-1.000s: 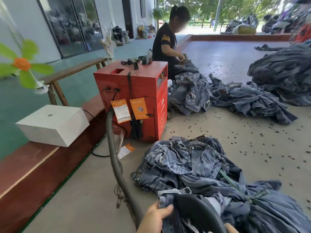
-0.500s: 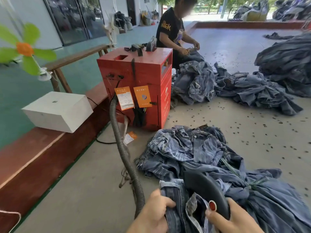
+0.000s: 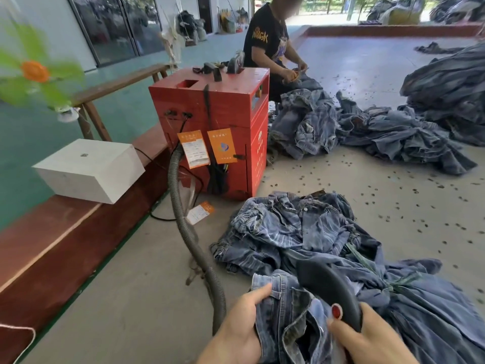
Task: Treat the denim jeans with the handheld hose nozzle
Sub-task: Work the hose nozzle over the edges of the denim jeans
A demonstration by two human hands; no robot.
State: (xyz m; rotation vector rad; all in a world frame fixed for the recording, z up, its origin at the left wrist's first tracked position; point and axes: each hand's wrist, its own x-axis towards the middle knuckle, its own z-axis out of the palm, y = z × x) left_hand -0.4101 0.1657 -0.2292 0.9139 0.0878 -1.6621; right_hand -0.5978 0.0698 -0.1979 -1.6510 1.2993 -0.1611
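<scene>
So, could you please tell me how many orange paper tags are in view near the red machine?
3: two orange paper tags hang side by side on the red metal machine front, and one tag lies on the concrete floor below. Others may be hidden.

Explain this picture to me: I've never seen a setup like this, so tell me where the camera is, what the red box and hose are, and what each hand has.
The camera sits on a person's head, looking forward and down, so the two hands at the bottom are the wearer's own. The left hand grips a pair of jeans by the waistband. The right hand holds a dark nozzle with a red button, laid against the jeans. A ribbed grey hose runs from the hands to the red box, apparently the machine that feeds the nozzle. More jeans lie in heaps on the concrete floor. Behind the box, another person sits handling jeans. On the left are a white box and a green fan.
</scene>
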